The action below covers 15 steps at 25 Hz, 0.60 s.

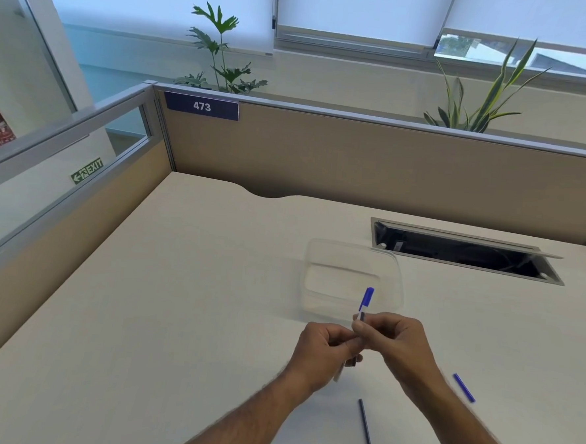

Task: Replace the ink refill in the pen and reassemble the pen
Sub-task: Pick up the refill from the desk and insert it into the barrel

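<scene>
1. A thin dark refill point(366, 431) is lying nearest the camera on the pale table point(191, 284), below the hands and apart from them.
2. A short blue piece point(464, 387), perhaps a cap or another refill, is resting on the table to the right, beside the right forearm.
3. The pen point(365, 303) is being held above the table in front of the clear plastic container point(351, 280), its blue end pointing up and away.
4. The left hand point(324, 352) is closing around the pen's lower barrel; the right hand point(396, 338) is pinching the barrel just under the blue part, fingertips together on it.
5. Judging by its looks, the pen is light, stiff and smooth, so it is likely asking for a firm pinch on each half while twisting or pulling; the refill is looking slender and bendable, best taken near its middle.
6. The table is sitting inside a beige-walled cubicle numbered 473, with an open cable hatch point(465, 249) behind the container, leafy plants over the partition and blinds covering the windows.
</scene>
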Motion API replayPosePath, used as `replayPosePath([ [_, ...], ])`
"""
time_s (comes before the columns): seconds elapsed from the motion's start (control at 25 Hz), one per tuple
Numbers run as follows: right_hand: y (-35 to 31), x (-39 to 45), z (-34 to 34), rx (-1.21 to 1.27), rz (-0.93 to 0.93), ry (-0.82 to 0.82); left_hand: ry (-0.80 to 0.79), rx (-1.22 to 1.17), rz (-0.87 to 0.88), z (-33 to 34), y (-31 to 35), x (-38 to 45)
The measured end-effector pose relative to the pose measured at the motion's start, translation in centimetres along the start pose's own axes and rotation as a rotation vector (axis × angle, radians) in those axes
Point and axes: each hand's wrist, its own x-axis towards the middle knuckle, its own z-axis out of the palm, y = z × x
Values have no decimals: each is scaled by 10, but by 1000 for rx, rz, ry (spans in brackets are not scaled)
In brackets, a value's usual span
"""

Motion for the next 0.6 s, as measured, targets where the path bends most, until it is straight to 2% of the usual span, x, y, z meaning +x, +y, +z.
replayPosePath([
  [0.16,-5,4,6,-53,30,0,46,38,9,3,-2,1],
  [0.32,-19,24,-6,74,89,129,80,0,29,-5,1,3],
  [0.4,-28,40,-19,24,58,168,91,4,49,-12,4,6],
  [0.52,-31,67,-31,-448,-98,172,140,85,137,-19,7,11],
  [0.6,-26,83,-30,-764,-209,106,190,99,182,-22,7,13],
])
